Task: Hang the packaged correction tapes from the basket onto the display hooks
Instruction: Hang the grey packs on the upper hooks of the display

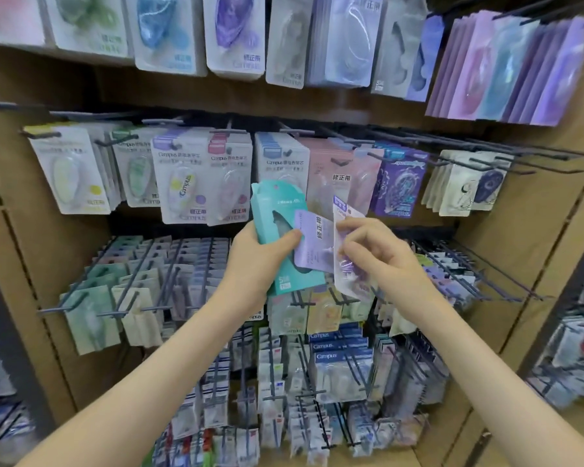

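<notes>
Both upright | left hand [260,259] grips teal pack [267,210] | right hand [376,252] pinches clear pack [344,207]

Watching the head camera feed remotely, I am seeing only the person's two arms, both bare along everything the picture is showing. The left forearm [169,358] is appearing slim and smooth, broad at the frame's bottom edge where the wide lens is stretching it, and narrowing steadily to the wrist. The right forearm [479,348] is looking much the same: long, slender and uncovered. The left hand [260,254] is showing me its back and a rounded thumb; the right hand [375,251] is showing knuckles and slim fingers. Softness in the picture is stopping me from making out the fingernails in detail.
</notes>
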### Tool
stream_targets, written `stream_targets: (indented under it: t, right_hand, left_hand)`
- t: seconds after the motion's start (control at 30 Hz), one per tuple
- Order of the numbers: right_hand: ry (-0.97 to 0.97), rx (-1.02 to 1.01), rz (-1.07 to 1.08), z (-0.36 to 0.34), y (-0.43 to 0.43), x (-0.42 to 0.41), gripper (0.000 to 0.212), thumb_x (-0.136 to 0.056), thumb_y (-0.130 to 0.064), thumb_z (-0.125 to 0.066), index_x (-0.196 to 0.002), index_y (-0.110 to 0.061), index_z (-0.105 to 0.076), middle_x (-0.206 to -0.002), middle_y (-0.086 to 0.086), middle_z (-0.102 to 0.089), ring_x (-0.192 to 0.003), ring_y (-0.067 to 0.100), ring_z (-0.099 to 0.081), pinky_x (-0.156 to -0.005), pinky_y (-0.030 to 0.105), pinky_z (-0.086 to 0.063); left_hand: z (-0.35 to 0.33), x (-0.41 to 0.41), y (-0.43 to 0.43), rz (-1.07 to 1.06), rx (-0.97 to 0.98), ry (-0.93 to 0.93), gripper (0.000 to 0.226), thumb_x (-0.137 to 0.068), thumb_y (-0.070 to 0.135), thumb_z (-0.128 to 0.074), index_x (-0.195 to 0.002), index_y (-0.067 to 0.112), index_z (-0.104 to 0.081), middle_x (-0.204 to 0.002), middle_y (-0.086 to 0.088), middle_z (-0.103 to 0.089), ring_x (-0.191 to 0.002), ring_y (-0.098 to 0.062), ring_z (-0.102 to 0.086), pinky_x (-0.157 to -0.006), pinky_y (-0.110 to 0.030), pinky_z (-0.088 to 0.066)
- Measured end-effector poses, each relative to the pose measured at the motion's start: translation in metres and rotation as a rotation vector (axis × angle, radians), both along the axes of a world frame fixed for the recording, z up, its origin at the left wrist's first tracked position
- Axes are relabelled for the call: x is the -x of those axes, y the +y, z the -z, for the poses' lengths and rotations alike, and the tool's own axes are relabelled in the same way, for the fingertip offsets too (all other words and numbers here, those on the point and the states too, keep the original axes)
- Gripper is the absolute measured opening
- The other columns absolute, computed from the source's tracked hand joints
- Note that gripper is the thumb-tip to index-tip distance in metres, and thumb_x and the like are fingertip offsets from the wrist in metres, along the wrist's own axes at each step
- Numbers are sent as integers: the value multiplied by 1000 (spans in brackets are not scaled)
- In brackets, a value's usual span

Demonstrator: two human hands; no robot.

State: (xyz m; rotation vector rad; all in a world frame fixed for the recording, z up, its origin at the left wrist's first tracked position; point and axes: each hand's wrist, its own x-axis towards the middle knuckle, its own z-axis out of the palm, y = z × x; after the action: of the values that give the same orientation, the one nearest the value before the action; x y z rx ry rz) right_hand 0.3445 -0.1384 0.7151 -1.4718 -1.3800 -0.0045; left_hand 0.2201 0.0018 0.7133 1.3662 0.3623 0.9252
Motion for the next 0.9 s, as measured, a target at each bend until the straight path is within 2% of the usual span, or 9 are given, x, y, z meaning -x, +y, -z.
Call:
stream_targets:
  t: [0.1,0.17,0.23,0.3,0.37,0.43,0.53,0.7,0.9]
  right_hand:
    - [-113,-118,145,4,8,-10,32,-79,-28,-74,-103,-24,-54,-126,-11,-44,-125,1,-42,-98,19,-38]
    - [-140,-109,166,2,10,-16,66,-77,-24,-81,-128,-30,-40,-143,-7,-29,-139,-3,-23,-111,14,-25]
    - [-109,-27,185,-4,10,-17,83,-77,-22,-81,-140,-33,-29,-154,-8,-11,-136,-18,-6,-106,1,-13]
    - [-47,65,189,-11,11,-16,85,-79,-27,-79,-147,-33,-28,-157,-15,1,-128,-24,-1,-102,-2,-9]
    - [-7,142,167,-16,13,-16,83,-80,-35,-76,-148,-40,-28,-157,-20,3,-132,-15,-4,-110,14,-13]
    - [0,170,132,-22,16,-16,83,-80,-39,-75,-148,-43,-28,-151,-26,-17,-137,-5,-18,-110,22,-21]
    - [-16,164,95,-32,21,-14,85,-78,-38,-78,-148,-41,-29,-137,-32,-31,-128,-7,-33,-103,17,-30]
    - [-157,160,94,-48,39,-4,92,-74,-44,-78,-148,-46,-24,-158,-15,-20,-143,2,-21,-115,25,-22]
    - [-275,104,115,-76,61,23,92,-75,-40,-79,-141,-55,-17,-161,-13,-12,-144,0,-11,-104,16,-16]
  left_hand:
    - [-2,-6,-3,-31,-37,-40,18,-88,6,-67,-97,22,-64,-97,-2,-73,-87,-22,-71,-69,-37,-60]
    - [-4,-9,-4,-41,-49,-56,21,-88,6,-67,-98,24,-64,-97,1,-73,-88,-21,-71,-70,-35,-60]
    - [-4,-10,-5,-49,-58,-65,21,-88,5,-67,-100,23,-64,-99,0,-73,-91,-21,-71,-73,-37,-60]
    - [-5,-11,-4,-71,-72,-71,21,-88,5,-67,-102,21,-64,-101,-2,-73,-93,-23,-71,-75,-40,-60]
    - [-8,-9,-2,-89,-78,-78,21,-89,5,-67,-104,20,-64,-102,-3,-73,-92,-22,-71,-72,-37,-60]
    - [-13,-5,1,-116,-111,-65,21,-89,6,-67,-105,19,-63,-102,-2,-73,-91,-21,-71,-70,-34,-59]
    - [-23,6,7,-152,-188,-25,21,-88,9,-68,-105,22,-63,-99,2,-73,-89,-17,-71,-73,-37,-59]
    - [-46,31,18,-208,-260,-16,22,-88,13,-69,-108,19,-60,-101,0,-72,-88,-17,-72,-72,-37,-60]
    - [-74,68,35,-328,-441,-27,24,-88,14,-69,-102,31,-61,-99,9,-73,-88,-10,-71,-72,-32,-60]
